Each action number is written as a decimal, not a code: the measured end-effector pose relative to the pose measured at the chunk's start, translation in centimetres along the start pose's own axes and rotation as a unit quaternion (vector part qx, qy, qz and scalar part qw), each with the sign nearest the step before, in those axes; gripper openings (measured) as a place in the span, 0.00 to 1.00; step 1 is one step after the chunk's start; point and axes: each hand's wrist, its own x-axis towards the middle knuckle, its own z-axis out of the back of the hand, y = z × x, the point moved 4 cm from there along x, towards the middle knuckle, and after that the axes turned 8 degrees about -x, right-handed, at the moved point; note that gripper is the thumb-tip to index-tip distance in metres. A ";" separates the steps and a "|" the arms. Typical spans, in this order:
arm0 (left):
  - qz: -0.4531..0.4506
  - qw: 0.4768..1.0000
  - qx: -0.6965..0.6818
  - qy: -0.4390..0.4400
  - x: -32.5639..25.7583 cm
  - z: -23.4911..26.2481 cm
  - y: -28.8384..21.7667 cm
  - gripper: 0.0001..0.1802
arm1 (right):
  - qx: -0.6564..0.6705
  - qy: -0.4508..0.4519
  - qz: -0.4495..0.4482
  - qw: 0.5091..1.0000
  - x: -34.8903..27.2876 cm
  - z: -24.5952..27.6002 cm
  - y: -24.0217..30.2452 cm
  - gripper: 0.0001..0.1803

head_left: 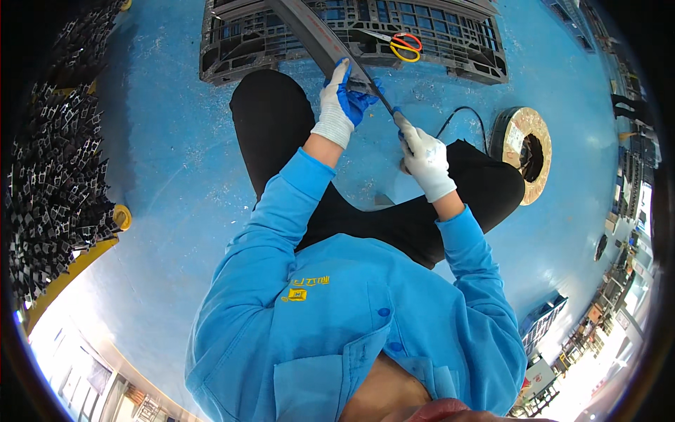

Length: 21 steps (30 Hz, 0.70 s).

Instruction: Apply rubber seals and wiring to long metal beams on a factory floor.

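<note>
A long dark grey profile slants from the top of the view toward me. My left hand, in a white glove with blue-coated fingers, is closed around its near end. A thin black strip runs along the profile's right edge and past that end. My right hand, gloved likewise, is closed on this strip just right of the profile's end, index finger stretched along it. Beyond the hand a loop of black strip curves toward a coil. The right hand's lower fingers are partly hidden.
Beneath the profile's far part lies a black plastic pallet, with red-and-yellow-handled scissors on it. Stacked dark profiles fill the left side, beside a yellow rail. A blue crate sits at lower right on the blue floor.
</note>
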 end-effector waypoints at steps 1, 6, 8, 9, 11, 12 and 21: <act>-0.003 1.000 -0.006 -0.007 0.0 0.1 0.0 0.22 | -0.002 -0.031 0.013 0.999 0.8 -0.4 0.4 0.27; -0.010 1.000 -0.023 -0.017 0.4 0.4 -0.2 0.25 | 0.027 -0.132 0.055 0.989 4.1 -1.4 1.8 0.28; -0.007 0.999 -0.034 0.002 0.4 0.3 -0.2 0.26 | 0.089 -0.139 0.070 0.984 4.7 -1.3 2.1 0.27; -0.005 0.999 -0.040 0.012 0.4 0.2 -0.3 0.26 | 0.119 -0.142 0.076 0.980 4.9 -1.3 2.2 0.27; -0.008 1.000 -0.028 -0.003 0.5 0.5 -0.8 0.27 | 0.108 -0.101 0.076 0.986 4.3 -1.3 2.0 0.27; -0.010 1.000 -0.018 -0.017 0.4 0.6 -0.9 0.27 | 0.095 -0.058 0.078 0.991 3.5 -1.2 1.5 0.28; -0.015 1.000 -0.017 -0.019 0.8 0.7 -1.1 0.27 | -0.006 -0.041 0.069 0.997 6.0 -2.1 2.4 0.27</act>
